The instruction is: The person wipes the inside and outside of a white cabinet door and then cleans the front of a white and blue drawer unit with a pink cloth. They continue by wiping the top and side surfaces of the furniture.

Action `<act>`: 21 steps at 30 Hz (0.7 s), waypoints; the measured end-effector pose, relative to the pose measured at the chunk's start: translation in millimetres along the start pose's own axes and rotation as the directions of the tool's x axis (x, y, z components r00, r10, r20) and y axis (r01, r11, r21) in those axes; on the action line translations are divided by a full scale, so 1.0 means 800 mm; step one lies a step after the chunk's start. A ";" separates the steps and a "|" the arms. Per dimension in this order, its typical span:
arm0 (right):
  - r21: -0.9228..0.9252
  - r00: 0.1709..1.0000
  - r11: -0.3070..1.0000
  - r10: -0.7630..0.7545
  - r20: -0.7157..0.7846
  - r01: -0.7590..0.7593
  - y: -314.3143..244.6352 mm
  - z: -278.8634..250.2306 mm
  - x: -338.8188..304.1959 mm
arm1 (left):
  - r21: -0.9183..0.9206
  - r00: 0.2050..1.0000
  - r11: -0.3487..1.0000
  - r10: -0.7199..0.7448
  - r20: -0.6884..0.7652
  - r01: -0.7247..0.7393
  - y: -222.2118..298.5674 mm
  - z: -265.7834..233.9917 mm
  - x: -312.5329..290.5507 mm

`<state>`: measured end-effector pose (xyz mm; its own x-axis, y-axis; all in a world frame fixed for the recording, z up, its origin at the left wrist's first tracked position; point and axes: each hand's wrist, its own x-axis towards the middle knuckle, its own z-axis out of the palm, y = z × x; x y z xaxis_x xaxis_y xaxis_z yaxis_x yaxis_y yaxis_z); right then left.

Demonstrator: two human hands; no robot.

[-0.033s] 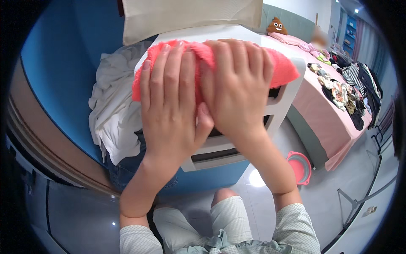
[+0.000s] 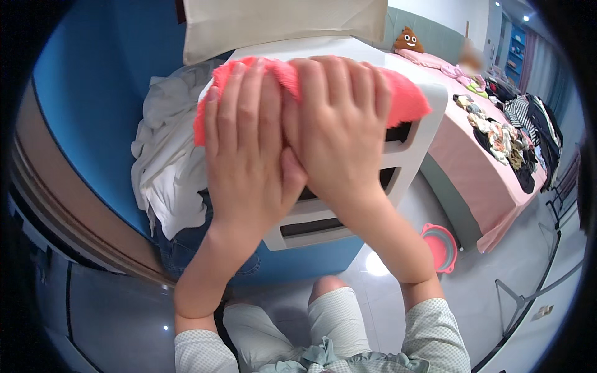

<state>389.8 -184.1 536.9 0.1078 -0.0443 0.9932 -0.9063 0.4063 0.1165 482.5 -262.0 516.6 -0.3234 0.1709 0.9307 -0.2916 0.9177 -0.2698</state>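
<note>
A fuzzy coral-pink cloth [image 2: 407,102] lies bunched over the top front edge of a white drawer cabinet [image 2: 428,124]. My left hand [image 2: 245,143] presses down on the cloth's left part, its fingers long and close together, thumb pointing toward the other hand. Beside it and touching it, my right hand [image 2: 339,124] bears on the cloth's middle with knuckles bent and fingertips over the far side. Both hands hold the cloth, and their palms are hidden. Dark slots in the drawer fronts [image 2: 317,230] show below my wrists.
White clothes [image 2: 171,168] and blue jeans [image 2: 183,248] lie heaped left of the cabinet, by a blue panel [image 2: 87,137]. Cream fabric [image 2: 286,25] hangs behind. Right stands a pink-covered bed [image 2: 460,158] with piled clothes [image 2: 497,137]; a pink basin [image 2: 440,248] sits on the floor.
Both hands and the cloth have slid a little to the left along the cabinet top. More of the cabinet's right side and slots shows.
</note>
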 end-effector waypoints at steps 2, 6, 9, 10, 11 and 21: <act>0.073 0.999 0.997 -0.030 0.011 0.029 -0.014 0.013 0.009 | -0.023 0.999 0.998 -0.050 0.017 0.050 -0.008 -0.011 -0.005; 0.153 0.989 0.981 -0.134 0.065 0.123 -0.026 0.009 0.000 | 0.036 0.991 0.991 -0.130 0.032 0.129 -0.007 -0.006 -0.037; 0.214 0.967 0.961 -0.209 0.145 0.175 -0.026 0.004 -0.009 | 0.042 0.981 0.983 -0.181 0.064 0.178 0.000 -0.003 -0.056; 0.242 0.958 0.949 -0.242 0.155 0.201 -0.026 0.003 -0.012 | 0.050 0.979 0.983 -0.181 0.088 0.177 0.002 -0.005 -0.065; 0.254 0.939 0.946 -0.260 0.224 0.201 -0.028 -0.001 -0.015 | 0.060 0.978 0.983 -0.182 0.106 0.176 0.002 -0.004 -0.073; 0.274 0.877 0.927 -0.343 0.336 0.258 -0.039 -0.018 -0.046 | 0.058 0.962 0.974 -0.225 0.152 0.218 0.024 0.004 -0.123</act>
<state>420.2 -182.5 496.4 0.2685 -0.4850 0.8323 -0.9237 0.1153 0.3652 505.7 -262.7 419.4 -0.3826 -0.0964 0.9189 -0.4065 0.9107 -0.0737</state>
